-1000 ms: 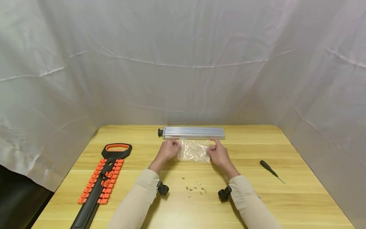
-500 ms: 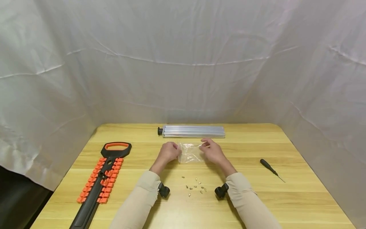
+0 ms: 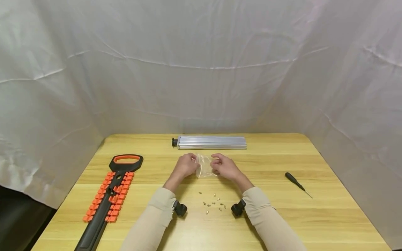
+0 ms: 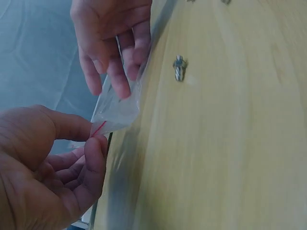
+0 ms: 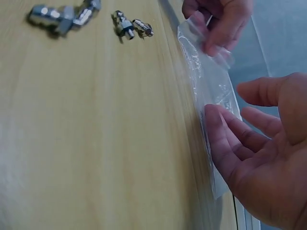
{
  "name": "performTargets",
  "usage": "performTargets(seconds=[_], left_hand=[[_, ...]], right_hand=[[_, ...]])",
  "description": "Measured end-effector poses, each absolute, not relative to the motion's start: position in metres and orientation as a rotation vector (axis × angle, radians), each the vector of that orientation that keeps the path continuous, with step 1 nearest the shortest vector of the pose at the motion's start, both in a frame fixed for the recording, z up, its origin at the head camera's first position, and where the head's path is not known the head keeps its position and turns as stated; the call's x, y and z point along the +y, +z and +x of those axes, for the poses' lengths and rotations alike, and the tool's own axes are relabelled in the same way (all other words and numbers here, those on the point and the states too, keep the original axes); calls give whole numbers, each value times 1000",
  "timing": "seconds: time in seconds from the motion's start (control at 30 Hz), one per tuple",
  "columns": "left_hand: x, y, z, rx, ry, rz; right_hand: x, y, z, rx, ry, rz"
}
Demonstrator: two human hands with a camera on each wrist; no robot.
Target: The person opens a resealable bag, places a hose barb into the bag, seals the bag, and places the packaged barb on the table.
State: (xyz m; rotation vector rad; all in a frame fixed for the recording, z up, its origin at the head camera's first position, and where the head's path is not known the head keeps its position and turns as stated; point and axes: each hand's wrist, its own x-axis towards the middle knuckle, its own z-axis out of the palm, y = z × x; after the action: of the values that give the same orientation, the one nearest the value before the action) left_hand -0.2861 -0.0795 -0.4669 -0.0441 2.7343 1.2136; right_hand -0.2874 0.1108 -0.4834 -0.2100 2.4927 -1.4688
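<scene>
A clear zip-top plastic bag with a red line near its opening hangs upright above the table, between both hands. My left hand pinches its left edge between thumb and forefinger, at the red line in the left wrist view. My right hand is at the bag's other side; its loosely bent fingers lie against the plastic, and the thumb stands apart from it. Nothing shows inside the bag. Several small metal fittings with hexagonal collars lie scattered on the table nearer me.
Behind the bag lies a silver aluminium profile with a black knob. A black rack with orange clips lies along the left side. On the right is a screwdriver with a black handle. Grey sheeting encloses the wooden table.
My right hand has moved left along the bag, toward my left hand, and less of the bag shows between them. The left hand has kept its pinch in about the same place.
</scene>
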Motion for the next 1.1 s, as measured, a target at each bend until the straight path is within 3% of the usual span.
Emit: performTargets(seconds=[0.57,1.1], left_hand=[[-54,-455,-284,2174,1870,-97],[-38,-458,-281,2308,1767,59]], right_hand=[[115,-481,-291,2263,-1615,-181],[123,-473,-297,2028,-1828,-76]])
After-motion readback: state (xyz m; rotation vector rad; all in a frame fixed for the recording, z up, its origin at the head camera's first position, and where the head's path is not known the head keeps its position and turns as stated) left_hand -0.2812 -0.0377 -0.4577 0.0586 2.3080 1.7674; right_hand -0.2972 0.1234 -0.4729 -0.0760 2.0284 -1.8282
